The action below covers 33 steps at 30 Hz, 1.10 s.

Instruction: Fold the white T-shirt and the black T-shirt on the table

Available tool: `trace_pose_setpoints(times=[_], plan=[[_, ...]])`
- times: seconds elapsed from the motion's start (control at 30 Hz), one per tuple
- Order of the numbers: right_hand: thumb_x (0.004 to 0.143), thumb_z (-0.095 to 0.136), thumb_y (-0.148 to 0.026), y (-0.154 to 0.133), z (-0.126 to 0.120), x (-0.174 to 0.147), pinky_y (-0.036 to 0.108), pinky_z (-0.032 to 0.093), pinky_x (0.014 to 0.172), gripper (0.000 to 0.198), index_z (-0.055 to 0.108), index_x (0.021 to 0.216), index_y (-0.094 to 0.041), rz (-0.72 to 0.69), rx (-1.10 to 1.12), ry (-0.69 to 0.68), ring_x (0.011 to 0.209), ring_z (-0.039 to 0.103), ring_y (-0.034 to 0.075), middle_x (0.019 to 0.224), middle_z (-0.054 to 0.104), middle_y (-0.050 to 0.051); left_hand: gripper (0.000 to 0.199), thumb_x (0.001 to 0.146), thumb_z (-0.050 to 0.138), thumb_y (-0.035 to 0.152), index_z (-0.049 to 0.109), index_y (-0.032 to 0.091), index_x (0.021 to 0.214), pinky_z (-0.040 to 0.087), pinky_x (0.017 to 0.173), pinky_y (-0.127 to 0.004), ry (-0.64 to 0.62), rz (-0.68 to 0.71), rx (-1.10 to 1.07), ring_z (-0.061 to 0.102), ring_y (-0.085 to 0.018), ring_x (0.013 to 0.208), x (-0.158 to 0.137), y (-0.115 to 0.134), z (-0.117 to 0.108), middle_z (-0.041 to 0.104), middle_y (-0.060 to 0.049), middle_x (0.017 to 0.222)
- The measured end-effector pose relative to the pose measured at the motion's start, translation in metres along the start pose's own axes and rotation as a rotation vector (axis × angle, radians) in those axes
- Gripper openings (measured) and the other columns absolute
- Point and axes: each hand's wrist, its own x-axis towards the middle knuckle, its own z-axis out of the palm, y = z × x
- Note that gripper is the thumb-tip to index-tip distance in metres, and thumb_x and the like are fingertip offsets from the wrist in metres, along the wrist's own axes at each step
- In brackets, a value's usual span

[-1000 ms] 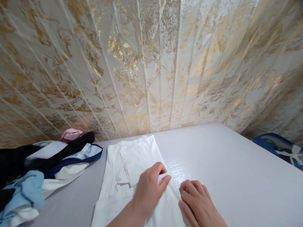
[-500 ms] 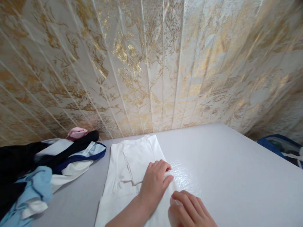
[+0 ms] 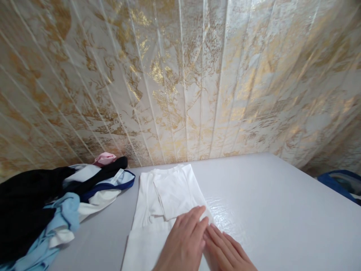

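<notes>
A white shirt (image 3: pixel 148 242) lies partly folded on the pale table, with a sleeve (image 3: pixel 175 195) turned in over its upper part. My left hand (image 3: pixel 186 239) rests on the shirt's right side, its fingers stretched forward and holding nothing. Close against it, my right hand (image 3: pixel 228 250) lies along the shirt's right edge with straight fingers. The two hands' fingertips nearly meet. They cover part of that edge, and the lower end of the shirt runs out of view.
A heap of clothes, with a black garment (image 3: pixel 31 203), a light blue one (image 3: pixel 66 212) and a pink one (image 3: pixel 105 158), sits on the left of the table (image 3: pixel 282 210). Behind hangs a gold-patterned curtain (image 3: pixel 186 82). A blue-rimmed bag (image 3: pixel 335 184) is beyond the right edge.
My left hand has let go of the shirt's edge, moved nearer to me and flattened. My right hand's bent fingers have straightened beside it. The view has shifted slightly left.
</notes>
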Motion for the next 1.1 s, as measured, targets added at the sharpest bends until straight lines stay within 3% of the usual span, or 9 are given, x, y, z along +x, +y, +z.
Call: trace_pose_setpoints(times=[0.13, 0.2, 0.3, 0.37, 0.47, 0.7, 0.9, 1.1], plan=[[0.08, 0.042, -0.017, 0.002, 0.006, 0.019, 0.033, 0.045, 0.099, 0.077, 0.017, 0.152, -0.014, 0.045, 0.068, 0.056, 0.13, 0.048, 0.022, 0.146, 0.043, 0.007, 0.054, 0.099, 0.04, 0.031, 0.024, 0.022, 0.15, 0.041, 0.099, -0.028, -0.015, 0.064, 0.266, 0.044, -0.02, 0.131, -0.06, -0.017, 0.002, 0.047, -0.006, 0.144], [0.082, 0.045, -0.025, -0.005, 0.012, 0.031, 0.036, 0.043, 0.1, 0.075, 0.021, 0.151, -0.011, 0.026, 0.084, 0.056, 0.132, 0.044, 0.025, 0.148, 0.041, 0.01, 0.06, 0.099, 0.041, 0.038, 0.018, 0.02, 0.152, 0.039, 0.1, -0.027, 0.007, 0.041, 0.348, 0.044, -0.02, 0.131, -0.082, -0.028, -0.002, 0.047, -0.006, 0.144], [0.086, 0.049, -0.051, -0.015, 0.019, 0.044, 0.04, 0.043, 0.098, 0.074, 0.035, 0.146, -0.011, -0.007, 0.045, 0.041, 0.134, 0.04, 0.031, 0.148, 0.042, 0.013, 0.065, 0.097, 0.042, 0.047, 0.021, 0.02, 0.152, 0.037, 0.1, -0.029, 0.025, -0.016, 0.476, 0.042, -0.024, 0.132, -0.101, -0.038, -0.008, 0.047, -0.007, 0.144], [0.084, 0.047, -0.065, -0.019, 0.024, 0.047, 0.043, 0.042, 0.096, 0.079, 0.04, 0.144, -0.014, -0.003, -0.005, 0.064, 0.133, 0.039, 0.034, 0.147, 0.043, 0.014, 0.066, 0.095, 0.043, 0.053, 0.025, 0.023, 0.151, 0.037, 0.1, -0.032, 0.019, -0.052, 0.524, 0.042, -0.027, 0.132, -0.106, -0.04, -0.009, 0.046, -0.008, 0.145], [0.083, 0.043, -0.07, -0.021, 0.029, 0.046, 0.045, 0.041, 0.096, 0.081, 0.038, 0.145, -0.019, 0.018, -0.041, 0.086, 0.133, 0.037, 0.036, 0.148, 0.042, 0.012, 0.069, 0.092, 0.042, 0.062, 0.027, 0.027, 0.15, 0.037, 0.1, -0.035, 0.006, -0.096, 0.497, 0.039, -0.029, 0.133, -0.108, -0.039, -0.008, 0.045, -0.008, 0.146], [0.084, 0.043, -0.069, -0.016, 0.036, 0.041, 0.045, 0.042, 0.094, 0.079, 0.037, 0.146, -0.022, -0.001, -0.095, 0.118, 0.128, 0.045, 0.035, 0.145, 0.047, 0.011, 0.067, 0.094, 0.041, 0.058, 0.023, 0.026, 0.151, 0.035, 0.102, -0.033, 0.011, -0.118, 0.388, 0.04, -0.027, 0.133, -0.109, -0.033, -0.014, 0.043, -0.008, 0.147], [0.086, 0.043, -0.066, -0.013, 0.026, 0.042, 0.044, 0.047, 0.09, 0.078, 0.035, 0.147, -0.018, -0.081, -0.159, 0.035, 0.124, 0.051, 0.035, 0.143, 0.049, 0.013, 0.082, 0.092, 0.043, 0.06, 0.003, 0.021, 0.153, 0.035, 0.103, -0.033, -0.012, -0.216, 0.328, 0.039, -0.026, 0.135, -0.135, -0.039, -0.03, 0.036, -0.01, 0.15], [0.089, 0.046, -0.057, -0.016, 0.017, 0.046, 0.045, 0.048, 0.089, 0.073, 0.031, 0.149, -0.017, -0.07, -0.149, 0.049, 0.125, 0.051, 0.035, 0.143, 0.047, 0.014, 0.079, 0.095, 0.041, 0.056, 0.0, 0.02, 0.152, 0.034, 0.106, -0.032, -0.042, -0.209, 0.262, 0.035, -0.024, 0.137, -0.141, -0.042, -0.041, 0.03, -0.009, 0.153]])
